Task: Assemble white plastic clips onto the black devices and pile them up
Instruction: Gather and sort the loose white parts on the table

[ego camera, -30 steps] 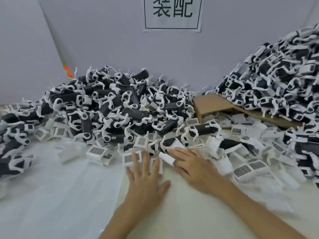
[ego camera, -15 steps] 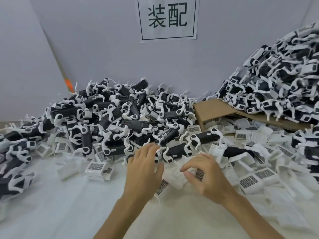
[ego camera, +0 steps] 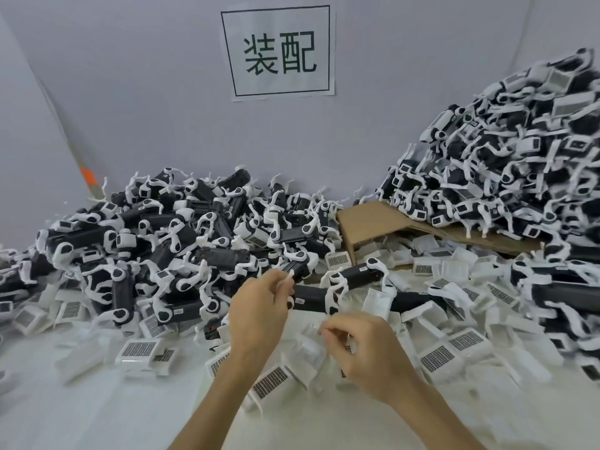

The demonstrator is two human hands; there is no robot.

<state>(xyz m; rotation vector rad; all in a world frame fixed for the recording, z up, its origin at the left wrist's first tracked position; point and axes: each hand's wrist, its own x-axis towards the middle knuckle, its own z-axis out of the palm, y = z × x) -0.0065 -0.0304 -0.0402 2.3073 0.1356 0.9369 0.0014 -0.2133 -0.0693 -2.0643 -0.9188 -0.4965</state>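
Note:
My left hand (ego camera: 259, 315) has its fingers curled round the near end of a black device (ego camera: 311, 299) with white arms, which lies at the front edge of the middle heap. My right hand (ego camera: 365, 352) is lower and to the right, its fingertips pinching a white plastic clip (ego camera: 308, 349) that looks blurred. Several loose white clips with dark grid labels (ego camera: 139, 349) lie scattered over the white table in front of the heaps and around both hands.
A big heap of black devices (ego camera: 162, 238) fills the left and middle. A taller heap (ego camera: 506, 177) rests on a sloping cardboard sheet (ego camera: 367, 219) at the right. More loose clips (ego camera: 438, 357) lie at the right. A paper sign (ego camera: 279, 53) hangs on the grey wall.
Both hands lay flat among the clips, then rose and curled. The left hand reached forward to a black device in the heap, and the right hand picked up a white clip.

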